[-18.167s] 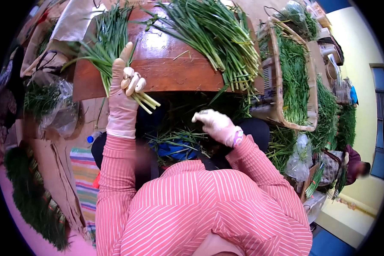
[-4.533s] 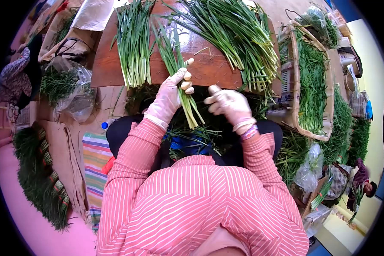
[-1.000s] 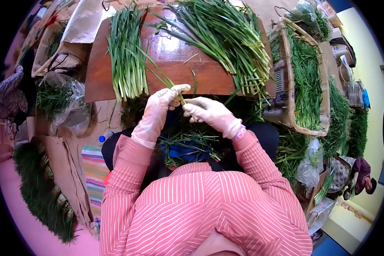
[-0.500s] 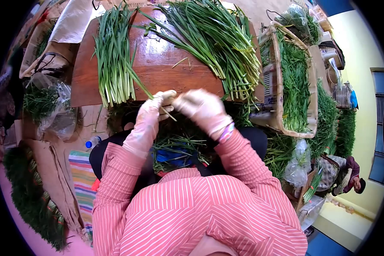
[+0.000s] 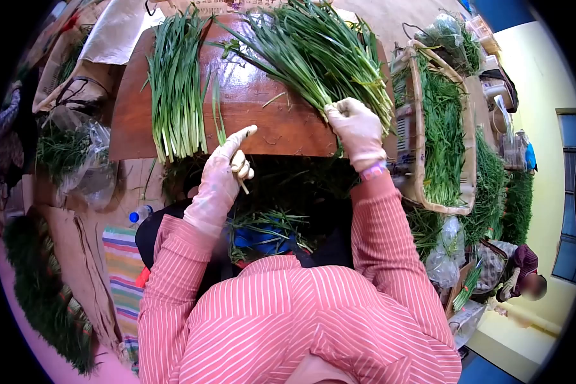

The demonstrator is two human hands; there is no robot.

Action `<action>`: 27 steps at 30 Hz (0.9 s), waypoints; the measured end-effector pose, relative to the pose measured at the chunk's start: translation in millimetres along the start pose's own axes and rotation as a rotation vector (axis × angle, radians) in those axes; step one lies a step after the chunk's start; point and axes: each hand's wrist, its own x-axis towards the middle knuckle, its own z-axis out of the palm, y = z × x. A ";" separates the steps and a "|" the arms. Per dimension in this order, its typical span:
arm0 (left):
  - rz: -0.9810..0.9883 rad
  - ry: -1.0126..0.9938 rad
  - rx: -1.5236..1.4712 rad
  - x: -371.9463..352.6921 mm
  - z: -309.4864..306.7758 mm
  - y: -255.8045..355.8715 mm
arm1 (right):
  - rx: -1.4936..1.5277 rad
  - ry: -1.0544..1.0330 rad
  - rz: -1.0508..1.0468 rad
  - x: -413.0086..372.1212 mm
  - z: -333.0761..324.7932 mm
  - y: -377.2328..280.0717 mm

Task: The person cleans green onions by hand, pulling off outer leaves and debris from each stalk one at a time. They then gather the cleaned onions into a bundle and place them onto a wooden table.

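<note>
My left hand (image 5: 230,160), in a pale glove, is closed round a thin green stalk (image 5: 219,118) near the front edge of the wooden board (image 5: 249,121). Its index finger points outward, and the stalk's pale end sticks out below the fist. At the right, my right hand (image 5: 357,125), gloved too, pinches the pale lower ends of stalks at the edge of the large green pile (image 5: 313,57). A narrower bundle of green stalks (image 5: 176,89) lies on the board's left side, its pale ends toward me.
Right of the board stands a lined crate (image 5: 440,134) full of greens. Plastic bags (image 5: 86,160) with greens lie at the left, near a bottle (image 5: 141,214). Cut greens (image 5: 272,224) lie below the board. Another person (image 5: 525,272) is at the far right.
My right hand has moved away from my left hand, outward and to the right, onto the large pile. My left hand keeps the stalk, which now stands more upright.
</note>
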 end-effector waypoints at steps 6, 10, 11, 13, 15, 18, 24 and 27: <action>0.049 0.018 0.004 5.5 -2.3 -13.0 | 0.503 -0.075 0.098 -44.6 14.5 1.7; -0.004 -0.046 0.030 3.3 -2.3 -20.2 | 0.704 -0.312 0.286 -75.1 9.9 -36.5; -0.005 -0.112 0.008 6.4 -4.0 -26.0 | 0.699 -0.314 0.256 -81.9 22.4 -32.0; -0.003 -0.141 -0.154 9.2 -5.0 -38.2 | 0.754 -0.412 0.324 -97.5 33.2 -37.3; -0.002 -0.130 -0.150 5.2 -9.0 -45.3 | 0.748 -0.547 0.328 -108.8 45.6 -34.8; -0.012 -0.075 -0.122 3.2 -11.3 -45.6 | 0.759 -0.652 0.329 -110.4 43.1 -35.2; -0.032 -0.116 -0.112 -4.7 -2.6 -37.7 | 0.671 -0.255 0.122 -82.0 17.3 -43.5; -0.041 -0.163 -0.027 -8.3 4.5 -36.4 | 0.493 -0.136 -0.294 -60.9 17.1 -47.2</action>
